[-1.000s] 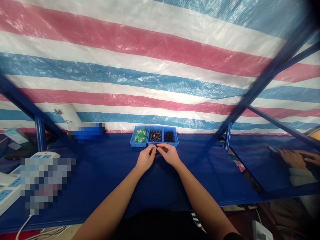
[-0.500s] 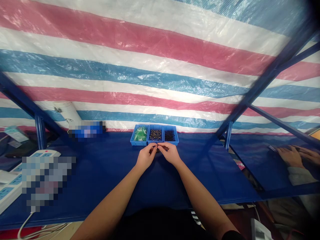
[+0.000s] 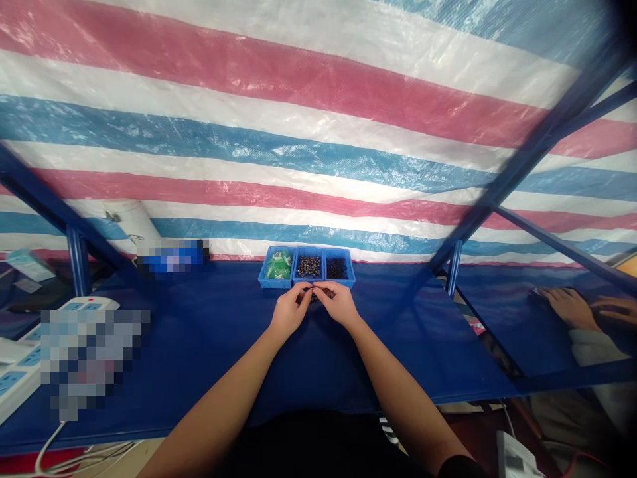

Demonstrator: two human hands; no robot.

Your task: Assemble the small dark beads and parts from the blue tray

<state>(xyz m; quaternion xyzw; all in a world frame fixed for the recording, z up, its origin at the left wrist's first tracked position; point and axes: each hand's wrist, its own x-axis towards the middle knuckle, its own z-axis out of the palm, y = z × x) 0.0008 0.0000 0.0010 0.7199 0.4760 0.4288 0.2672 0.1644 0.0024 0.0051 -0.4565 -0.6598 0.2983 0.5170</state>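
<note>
Head view first: where do the small dark bits (image 3: 313, 298) lie?

"Just below the fingertips, in the narrow gap between the left hand (image 3: 289, 311) and the right hand (image 3: 339, 305). They're too small for me to make out a shape."

"And how do the fingers stand?"

"Drawn inward on both hands, thumbs and forefingers bent toward each other, the two sets of tips nearly meeting. Whether either hand is pinching one of the bits, I can't tell."

"What's nearest to them?"

"A row of blue boxes just beyond the fingertips. The middle box (image 3: 309, 252), straight ahead, holds brass-and-dark pieces (image 3: 308, 267). The right box (image 3: 346, 283) has black pieces (image 3: 337, 268), and the left box (image 3: 276, 283) has green and clear bags (image 3: 279, 265)."

"All on one surface?"

"Yes, a dark blue counter (image 3: 209, 372), with both forearms reaching over its near edge."

"Farther out?"

"A white power strip (image 3: 102, 303) on the left, partly covered by a blurred patch, and a white tube (image 3: 134, 222) toward the back. A striped sheet (image 3: 318, 146) rises behind the boxes. Far right, past a blue post (image 3: 454, 269), a co-worker's hands (image 3: 570, 309) are over another blue surface (image 3: 507, 325)."
</note>
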